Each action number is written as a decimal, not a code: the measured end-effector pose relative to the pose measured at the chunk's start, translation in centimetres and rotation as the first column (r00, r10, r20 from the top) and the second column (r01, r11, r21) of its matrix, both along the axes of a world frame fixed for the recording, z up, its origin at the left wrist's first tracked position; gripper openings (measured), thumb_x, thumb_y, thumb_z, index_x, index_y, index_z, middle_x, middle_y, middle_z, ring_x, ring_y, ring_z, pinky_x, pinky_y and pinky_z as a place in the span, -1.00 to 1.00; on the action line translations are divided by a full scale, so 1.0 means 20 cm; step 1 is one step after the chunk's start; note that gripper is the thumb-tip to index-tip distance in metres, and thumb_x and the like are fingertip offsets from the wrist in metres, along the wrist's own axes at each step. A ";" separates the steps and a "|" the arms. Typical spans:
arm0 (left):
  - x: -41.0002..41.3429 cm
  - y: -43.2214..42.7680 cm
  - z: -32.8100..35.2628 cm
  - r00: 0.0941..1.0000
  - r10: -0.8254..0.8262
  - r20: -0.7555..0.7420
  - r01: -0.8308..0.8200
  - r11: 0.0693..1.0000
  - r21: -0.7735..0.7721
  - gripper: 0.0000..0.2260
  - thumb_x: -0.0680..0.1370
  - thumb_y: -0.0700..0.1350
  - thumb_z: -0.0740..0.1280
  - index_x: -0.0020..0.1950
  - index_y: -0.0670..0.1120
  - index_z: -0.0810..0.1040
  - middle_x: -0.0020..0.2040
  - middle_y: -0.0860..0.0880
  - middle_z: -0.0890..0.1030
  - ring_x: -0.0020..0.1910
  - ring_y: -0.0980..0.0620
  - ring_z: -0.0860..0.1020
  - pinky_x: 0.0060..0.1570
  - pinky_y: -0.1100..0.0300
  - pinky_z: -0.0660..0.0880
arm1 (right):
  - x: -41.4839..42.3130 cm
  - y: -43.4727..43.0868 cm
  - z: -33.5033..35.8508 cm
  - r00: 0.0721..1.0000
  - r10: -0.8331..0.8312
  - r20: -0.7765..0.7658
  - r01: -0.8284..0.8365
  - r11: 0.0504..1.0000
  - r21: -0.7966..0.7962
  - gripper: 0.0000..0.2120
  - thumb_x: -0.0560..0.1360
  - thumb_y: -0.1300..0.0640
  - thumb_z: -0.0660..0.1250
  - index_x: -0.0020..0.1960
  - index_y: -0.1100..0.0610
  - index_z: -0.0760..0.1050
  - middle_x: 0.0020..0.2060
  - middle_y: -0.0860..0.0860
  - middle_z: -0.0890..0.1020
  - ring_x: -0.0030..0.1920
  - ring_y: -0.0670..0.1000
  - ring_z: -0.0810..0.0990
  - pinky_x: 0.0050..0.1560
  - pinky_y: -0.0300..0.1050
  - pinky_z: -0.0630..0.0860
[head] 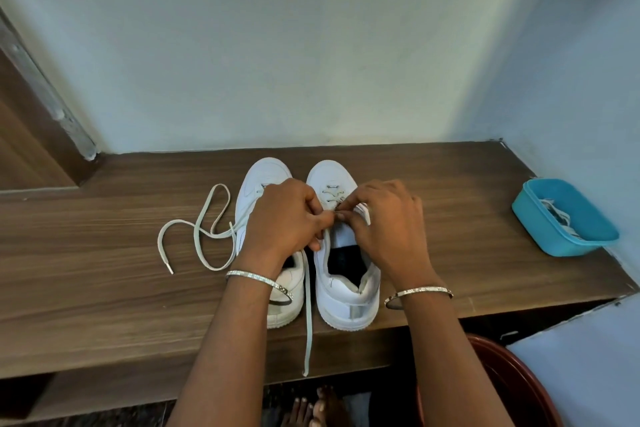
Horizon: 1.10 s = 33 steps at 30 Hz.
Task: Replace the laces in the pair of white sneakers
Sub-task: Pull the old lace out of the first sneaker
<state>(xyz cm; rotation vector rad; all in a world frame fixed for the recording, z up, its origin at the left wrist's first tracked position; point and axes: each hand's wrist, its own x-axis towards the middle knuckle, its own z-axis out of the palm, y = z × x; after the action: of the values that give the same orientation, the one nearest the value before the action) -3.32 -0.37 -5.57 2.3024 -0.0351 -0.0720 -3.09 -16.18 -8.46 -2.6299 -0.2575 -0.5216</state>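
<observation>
A flat white lace [307, 333] hangs over the near edge of the brown wooden shelf [104, 270]. Above the right white sneaker [346, 302], the left hand [280, 215] and right hand [384, 222] pinch this lace with curled fingers. The left white sneaker [263, 173] stands just beside it. A looped white lace [194, 236] lies further left. A blue plastic tub [533, 218] of laces sits far right.

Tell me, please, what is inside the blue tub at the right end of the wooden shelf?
Inside the blue tub lie white laces, bunched towards its near right side. The tub's near wall covers their lower part, so how many there are cannot be told.
</observation>
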 end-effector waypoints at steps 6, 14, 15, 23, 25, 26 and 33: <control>0.01 0.04 -0.02 0.998 0.017 -0.060 -0.022 0.997 -0.078 -0.79 0.53 -0.10 0.47 -0.25 -0.15 0.58 -0.46 -0.03 0.66 -0.44 -0.03 0.67 -0.50 0.30 0.43 | 0.03 -0.07 0.04 0.957 -0.277 -0.081 0.262 0.715 0.649 -0.96 0.53 0.17 0.40 -0.05 0.07 0.56 -0.14 -0.13 0.62 -0.08 -0.12 0.58 -0.02 -0.12 0.55; 0.01 0.03 -0.01 0.998 0.012 -0.069 -0.017 0.997 -0.079 -0.80 0.53 -0.09 0.48 -0.24 -0.14 0.60 -0.44 -0.03 0.66 -0.43 -0.04 0.67 -0.48 0.26 0.49 | 0.01 -0.20 0.01 0.892 -0.383 -0.239 0.450 0.711 0.540 -0.81 0.48 0.19 0.45 0.07 0.04 0.57 0.01 -0.06 0.64 0.03 -0.05 0.57 0.03 -0.19 0.48; 0.01 0.03 -0.01 0.997 0.011 -0.072 -0.017 0.997 -0.081 -0.80 0.53 -0.08 0.48 -0.24 -0.14 0.59 -0.44 -0.03 0.66 -0.44 -0.02 0.67 -0.49 0.28 0.48 | 0.02 -0.16 0.03 0.942 -0.304 -0.139 0.332 0.794 0.510 -0.79 0.47 0.17 0.46 0.08 0.00 0.59 0.02 -0.10 0.63 0.07 -0.05 0.56 0.11 -0.12 0.48; 0.01 0.04 0.00 0.999 0.000 -0.049 -0.001 1.000 -0.021 -0.79 0.54 -0.06 0.45 -0.24 -0.13 0.61 -0.43 -0.02 0.67 -0.47 0.11 0.64 -0.50 0.49 0.33 | -0.01 0.05 -0.02 0.999 -0.036 -0.021 0.036 0.999 0.013 -0.92 0.47 0.05 0.47 -0.06 -0.09 0.62 0.04 -0.16 0.62 0.20 -0.02 0.45 0.09 -0.01 0.34; 0.01 0.04 0.00 0.999 0.001 -0.044 -0.001 1.000 -0.022 -0.77 0.54 -0.05 0.46 -0.26 -0.12 0.61 -0.42 -0.01 0.67 -0.49 0.13 0.63 -0.48 0.50 0.33 | -0.01 0.03 0.00 0.997 -0.078 -0.009 0.079 0.983 0.163 -0.94 0.44 0.04 0.51 -0.14 -0.07 0.63 -0.08 -0.19 0.65 0.08 -0.06 0.54 0.04 -0.05 0.46; 0.01 0.04 0.00 0.999 0.004 -0.043 -0.005 1.000 -0.026 -0.77 0.53 -0.04 0.47 -0.27 -0.12 0.61 -0.43 0.01 0.67 -0.50 0.13 0.63 -0.47 0.50 0.35 | 0.00 0.01 0.01 0.993 -0.116 -0.033 0.121 0.945 0.304 -0.93 0.44 0.07 0.52 -0.17 -0.05 0.64 -0.14 -0.19 0.66 -0.01 -0.11 0.58 -0.01 -0.13 0.50; 0.01 0.06 -0.01 0.999 0.001 -0.038 -0.002 0.999 -0.033 -0.78 0.53 -0.05 0.47 -0.26 -0.12 0.61 -0.44 0.05 0.66 -0.52 0.13 0.62 -0.47 0.49 0.37 | 0.02 -0.31 0.00 0.813 -0.435 -0.387 0.533 0.289 0.795 -0.90 0.46 0.19 0.46 -0.03 0.05 0.63 -0.06 0.00 0.68 -0.02 -0.03 0.65 -0.11 -0.17 0.56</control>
<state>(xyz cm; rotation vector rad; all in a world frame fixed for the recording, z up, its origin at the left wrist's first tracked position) -3.20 0.81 -5.80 2.2676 -0.0147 -0.1132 -2.76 -22.46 -8.40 -1.5797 0.7381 -0.5088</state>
